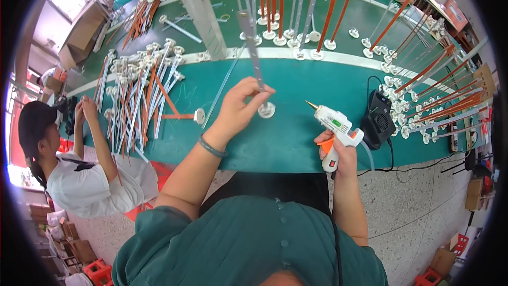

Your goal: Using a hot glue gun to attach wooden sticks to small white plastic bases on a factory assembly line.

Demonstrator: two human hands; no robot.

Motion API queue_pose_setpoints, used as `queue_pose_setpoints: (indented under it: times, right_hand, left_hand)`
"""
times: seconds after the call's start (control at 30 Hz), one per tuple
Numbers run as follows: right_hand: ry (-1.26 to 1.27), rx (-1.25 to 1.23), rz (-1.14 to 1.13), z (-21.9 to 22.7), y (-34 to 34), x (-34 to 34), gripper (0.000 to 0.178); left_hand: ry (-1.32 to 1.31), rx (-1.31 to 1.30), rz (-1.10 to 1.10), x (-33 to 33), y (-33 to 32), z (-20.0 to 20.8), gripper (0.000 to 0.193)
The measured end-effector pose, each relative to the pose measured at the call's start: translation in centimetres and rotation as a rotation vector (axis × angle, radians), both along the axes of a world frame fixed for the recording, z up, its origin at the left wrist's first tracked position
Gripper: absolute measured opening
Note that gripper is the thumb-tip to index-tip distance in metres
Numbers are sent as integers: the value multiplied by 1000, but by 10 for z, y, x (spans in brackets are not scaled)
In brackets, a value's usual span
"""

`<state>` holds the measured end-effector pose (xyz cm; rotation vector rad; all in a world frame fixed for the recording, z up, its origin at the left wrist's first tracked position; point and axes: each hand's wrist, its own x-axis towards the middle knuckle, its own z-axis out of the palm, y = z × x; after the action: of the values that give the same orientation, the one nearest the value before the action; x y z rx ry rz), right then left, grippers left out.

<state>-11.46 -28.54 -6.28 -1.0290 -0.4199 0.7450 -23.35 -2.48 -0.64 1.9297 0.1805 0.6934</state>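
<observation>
My left hand (239,108) pinches a greyish translucent rod (251,47) low down, near the white round base (266,109) at its foot. The rod stands nearly upright over the green table, leaning slightly left at its top. Whether the base touches the table I cannot tell. My right hand (344,159) is wrapped round the grip of a white hot glue gun (334,122) with an orange trigger. Its brass nozzle points up and left, toward the base but apart from it. A pale glue stick (369,154) trails from its back.
Left lies a heap of clear and orange rods with white bases (140,87). More rods stand behind a white rail (338,59) and crowd the right. A black stand (379,119) sits right of the gun. A white post (198,13) rises ahead; a co-worker (95,175) sits left.
</observation>
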Motion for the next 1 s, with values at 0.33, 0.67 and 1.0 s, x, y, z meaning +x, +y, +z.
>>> queue_pose_setpoints:
  times: [0.33, 0.67, 1.0]
  right_hand:
    - [-208, -340, 117, 25, 29, -24, 38]
    - [-332, -503, 161, 23, 50, -21, 34]
    - [-259, -551, 137, 32, 56, -23, 28]
  left_hand:
    - [102, 320, 45, -9, 3, -8, 10]
    - [108, 323, -20, -1, 11, -12, 9]
    - [105, 301, -18, -2, 11, -10, 9]
